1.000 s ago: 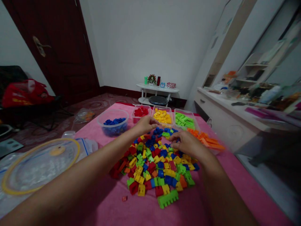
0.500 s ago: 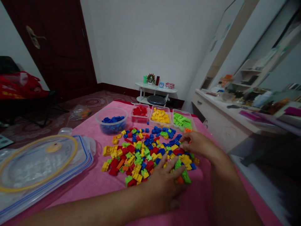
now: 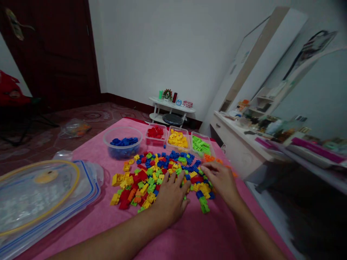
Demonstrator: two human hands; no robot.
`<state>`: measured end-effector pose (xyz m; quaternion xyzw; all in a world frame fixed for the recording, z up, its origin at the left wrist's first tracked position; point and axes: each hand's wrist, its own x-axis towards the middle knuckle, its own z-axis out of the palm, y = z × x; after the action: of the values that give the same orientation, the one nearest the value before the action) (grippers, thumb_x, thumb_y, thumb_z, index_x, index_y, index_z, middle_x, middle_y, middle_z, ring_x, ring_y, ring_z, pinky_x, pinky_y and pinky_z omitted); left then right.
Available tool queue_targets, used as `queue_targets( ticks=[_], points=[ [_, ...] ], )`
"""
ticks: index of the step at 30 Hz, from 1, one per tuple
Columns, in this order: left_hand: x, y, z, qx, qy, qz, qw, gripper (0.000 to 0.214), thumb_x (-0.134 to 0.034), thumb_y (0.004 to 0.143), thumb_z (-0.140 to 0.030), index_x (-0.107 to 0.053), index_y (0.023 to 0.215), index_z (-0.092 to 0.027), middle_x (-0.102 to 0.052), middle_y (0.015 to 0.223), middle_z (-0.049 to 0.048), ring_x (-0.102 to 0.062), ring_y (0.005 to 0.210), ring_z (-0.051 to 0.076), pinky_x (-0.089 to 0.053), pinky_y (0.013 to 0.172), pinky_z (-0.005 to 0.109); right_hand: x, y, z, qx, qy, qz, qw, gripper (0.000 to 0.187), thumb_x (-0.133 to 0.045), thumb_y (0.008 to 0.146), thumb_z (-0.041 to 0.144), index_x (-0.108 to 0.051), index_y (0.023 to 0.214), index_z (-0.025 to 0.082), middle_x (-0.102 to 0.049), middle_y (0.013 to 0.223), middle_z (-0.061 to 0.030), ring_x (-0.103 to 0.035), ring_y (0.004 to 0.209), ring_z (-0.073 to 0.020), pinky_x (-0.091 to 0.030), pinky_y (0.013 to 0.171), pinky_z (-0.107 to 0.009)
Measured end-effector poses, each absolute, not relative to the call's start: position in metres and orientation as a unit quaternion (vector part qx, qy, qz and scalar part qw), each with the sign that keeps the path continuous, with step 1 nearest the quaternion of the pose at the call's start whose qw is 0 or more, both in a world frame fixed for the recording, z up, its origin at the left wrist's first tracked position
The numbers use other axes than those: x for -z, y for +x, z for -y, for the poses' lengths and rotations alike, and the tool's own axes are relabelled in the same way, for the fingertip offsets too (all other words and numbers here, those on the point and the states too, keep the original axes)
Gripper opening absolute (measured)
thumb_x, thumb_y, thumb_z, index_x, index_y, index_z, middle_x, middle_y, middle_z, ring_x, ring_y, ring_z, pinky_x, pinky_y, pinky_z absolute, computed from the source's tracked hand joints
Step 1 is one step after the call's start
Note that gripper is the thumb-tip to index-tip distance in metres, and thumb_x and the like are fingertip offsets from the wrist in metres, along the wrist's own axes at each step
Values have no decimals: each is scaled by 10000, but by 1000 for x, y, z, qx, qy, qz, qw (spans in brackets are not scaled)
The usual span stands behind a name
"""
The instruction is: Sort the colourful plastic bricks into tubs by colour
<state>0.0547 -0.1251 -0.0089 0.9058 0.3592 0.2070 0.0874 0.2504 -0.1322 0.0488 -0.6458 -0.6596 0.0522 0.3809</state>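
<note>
A heap of mixed toy building bricks point(image 3: 150, 179), red, yellow, blue, green and orange, lies spread on a pink cloth point(image 3: 195, 234). My left hand point(image 3: 171, 196) rests palm down on the near middle of the heap, fingers spread over the bricks. My right hand point(image 3: 220, 179) is at the heap's right side, its fingers apart and reaching over the bricks near some blue and yellow ones; I see nothing held in it. A joined green brick piece point(image 3: 204, 205) lies between the hands at the near edge.
Behind the heap stand a round tub of blue bricks point(image 3: 123, 143) and boxes of red point(image 3: 156, 133), yellow point(image 3: 178, 139) and green bricks point(image 3: 201, 145). Orange bricks point(image 3: 213, 159) lie beyond my right hand. Clear lids and zip bags point(image 3: 89, 180) lie at left. A cluttered dresser point(image 3: 244, 139) stands right.
The view has turned a little to the right. My left hand has moved left and farther onto the heap, uncovering the green piece. My right hand's fingers have straightened somewhat.
</note>
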Motion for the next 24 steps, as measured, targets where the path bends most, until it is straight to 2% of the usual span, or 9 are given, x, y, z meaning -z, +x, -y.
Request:
queue_targets(
  ticks=[4, 8, 11, 13, 17, 20, 24],
  points=[
    [12, 53, 124, -218, 905, -350, 102, 506, -558, 820, -443, -488, 1299, -296, -359, 1474, 68, -349, 1298, 347, -201, 1093, 570, -3, 275, 165, -43, -661, 645, 380, 208, -554, 839, 365, -692, 821, 211, -679, 962, -87, -616, 946, -255, -481, 866, -396],
    [16, 53, 125, -226, 906, -342, 104, 502, -557, 817, -427, -489, 1295, -289, -391, 1448, 67, -346, 1289, 358, -192, 1088, 583, 37, 287, 173, -76, -699, 558, 441, 328, -521, 850, 419, -665, 1044, 198, -642, 1113, -121, -577, 1064, -282, -446, 953, -455],
    [16, 52, 126, -241, 904, -337, 105, 527, -579, 794, -428, -492, 1292, -280, -432, 1406, 65, -351, 1265, 367, -217, 1076, 576, 46, 268, 164, -116, -693, 533, 471, 420, -511, 847, 467, -620, 1152, 199, -601, 1219, -122, -536, 1154, -282, -404, 1017, -458],
    [13, 51, 128, -260, 898, -337, 113, 486, -572, 794, -469, -544, 1234, -264, -492, 1332, 68, -380, 1224, 358, -258, 1057, 556, 40, 248, 156, -156, -674, 535, 484, 448, -493, 860, 477, -591, 1201, 204, -577, 1268, -110, -509, 1200, -269, -387, 1040, -448],
    [7, 46, 129, -311, 882, -327, 134, 402, -494, 828, -562, -676, 958, -228, -592, 1113, 79, -432, 1142, 319, -268, 1045, 529, 10, 218, 133, -166, -627, 594, 477, 374, -426, 912, 422, -609, 1159, 208, -564, 1283, -86, -486, 1223, -222, -346, 1073, -406],
    [7, 45, 129, -345, 873, -313, 146, 374, -507, 834, -545, -691, 816, -220, -621, 982, 69, -451, 1103, 289, -242, 1057, 519, -6, 215, 102, -72, -630, 643, 430, 339, -412, 915, 342, -606, 1133, 170, -576, 1243, -102, -495, 1192, -212, -339, 1064, -387],
    [10, 46, 129, -373, 864, -304, 149, 322, -552, 830, -499, -674, 761, -208, -626, 860, 40, -469, 1044, 254, -246, 1046, 511, -6, 224, 53, 46, -738, 631, 234, 403, -436, 885, 283, -549, 1211, 75, -558, 1255, -157, -480, 1198, -229, -333, 1040, -332]
  ],
)
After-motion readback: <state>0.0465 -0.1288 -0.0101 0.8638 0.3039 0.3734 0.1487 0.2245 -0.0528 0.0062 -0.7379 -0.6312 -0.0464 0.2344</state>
